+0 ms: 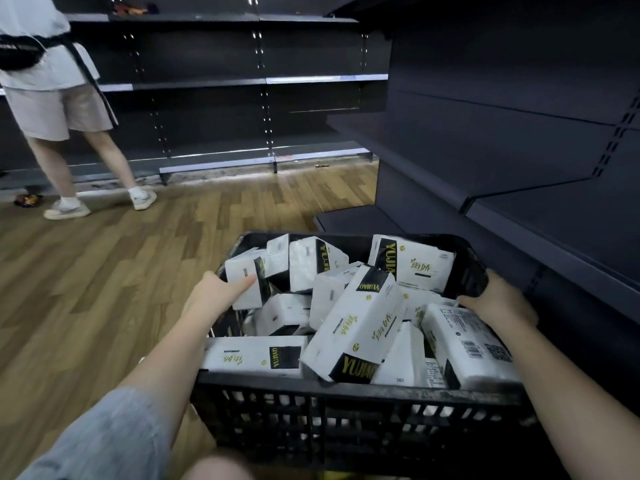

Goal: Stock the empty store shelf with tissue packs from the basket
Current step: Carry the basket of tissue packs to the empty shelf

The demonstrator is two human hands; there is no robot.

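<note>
black slatted basket (346,410) in the foreground, heaped with white tissue packs (360,323) bearing black-and-gold bands, lying at mixed angles. the left hand (218,289) grips the basket's left rim, thumb stretched across one upright pack (246,284); the fingers below the rim are hidden. the right hand (498,296) curls over the right rim, thumb lying inward just above a pack with a barcode label (467,344). the dark store shelf (554,216) stands just beside the basket on its right, its boards bare. wood-plank floor (104,289) to the left. a second person (59,98) in pale shorts and sneakers stands by the far shelving (259,81); a small dark object (27,199) lies near their feet, possibly a wrapper.
</note>
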